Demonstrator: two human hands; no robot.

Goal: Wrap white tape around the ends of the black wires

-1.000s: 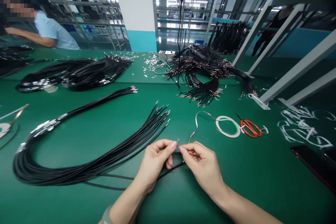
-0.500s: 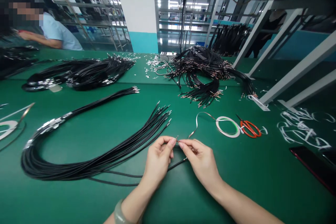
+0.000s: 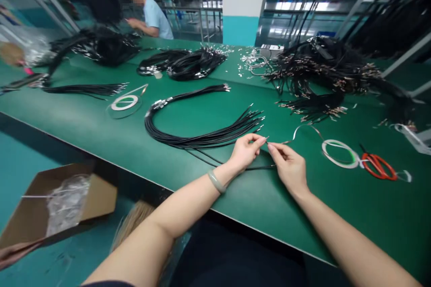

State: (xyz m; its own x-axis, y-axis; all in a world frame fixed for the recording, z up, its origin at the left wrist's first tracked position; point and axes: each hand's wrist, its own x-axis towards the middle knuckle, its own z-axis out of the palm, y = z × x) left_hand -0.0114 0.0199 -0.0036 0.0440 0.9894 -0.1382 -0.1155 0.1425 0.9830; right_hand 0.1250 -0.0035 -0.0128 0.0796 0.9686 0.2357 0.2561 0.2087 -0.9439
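My left hand [image 3: 247,151] and my right hand [image 3: 288,168] pinch a thin black wire [image 3: 259,168] close together, with a small metal tip [image 3: 267,139] showing between the fingertips. The wire runs back under my hands towards a looped bundle of black wires [image 3: 188,139], whose metal-tipped ends fan out just left of my left hand. A thin metal terminal strip [image 3: 303,130] curls from a tape-like roll [image 3: 340,153] and ends near my right fingertips.
Red-handled scissors [image 3: 379,167] lie right of the roll. A tangled pile of crimped black wires [image 3: 323,71] fills the back right of the green bench [image 3: 101,130]. A co-worker [image 3: 148,20] stands beyond it. Below the bench's front edge, an open cardboard box [image 3: 63,202] rests on the floor.
The view has swung left and tilted, bringing the bench's front edge and the floor box into sight. My hands still pinch the wire, and a bangle now shows on my left wrist.
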